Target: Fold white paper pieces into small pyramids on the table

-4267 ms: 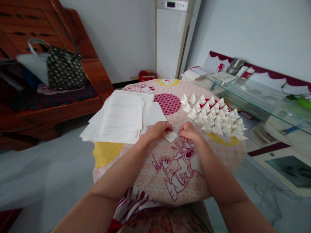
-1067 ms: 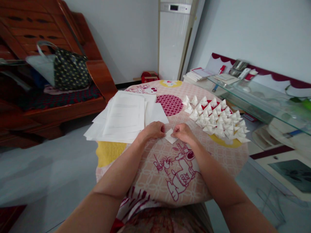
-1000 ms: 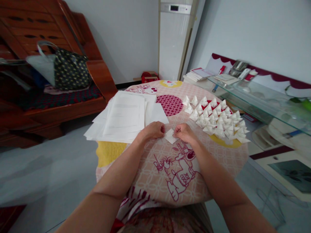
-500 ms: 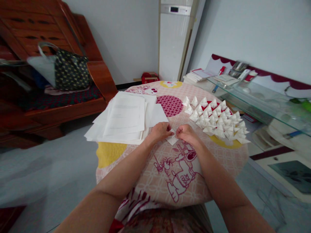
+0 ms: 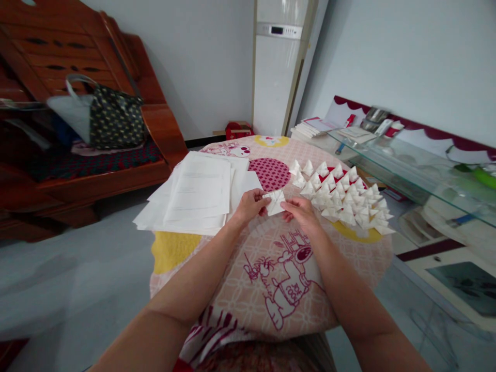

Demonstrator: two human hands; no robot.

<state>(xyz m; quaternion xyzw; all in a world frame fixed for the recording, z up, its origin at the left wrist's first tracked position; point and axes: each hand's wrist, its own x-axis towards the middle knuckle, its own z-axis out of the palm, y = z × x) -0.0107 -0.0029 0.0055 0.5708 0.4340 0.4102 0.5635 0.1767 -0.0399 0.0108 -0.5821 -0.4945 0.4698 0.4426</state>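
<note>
Between my two hands is a small folded piece of white paper (image 5: 275, 202), with creases meeting near its upper middle. My left hand (image 5: 251, 205) pinches its left edge, and my right hand (image 5: 301, 212) grips the right edge with the thumb on top. The paper is tilted up toward me over the patterned tablecloth (image 5: 251, 268). To the left of my left hand lies a loose stack of white sheets (image 5: 201, 186), the top one with faint print. Right of my right hand stand rows of pointed folded paper pieces (image 5: 341, 191).
A glass-topped cabinet (image 5: 411, 160) holding papers, metal bowls and a cup runs along the right wall. On the left is a wooden bench (image 5: 132, 168) with a dark patterned bag (image 5: 116, 116). A tall white air conditioner (image 5: 273, 77) stands behind the table.
The folded paper was lying flat on the cloth, partly under my fingers; now both hands have raised it and turned its face toward me. The camera view has shifted slightly.
</note>
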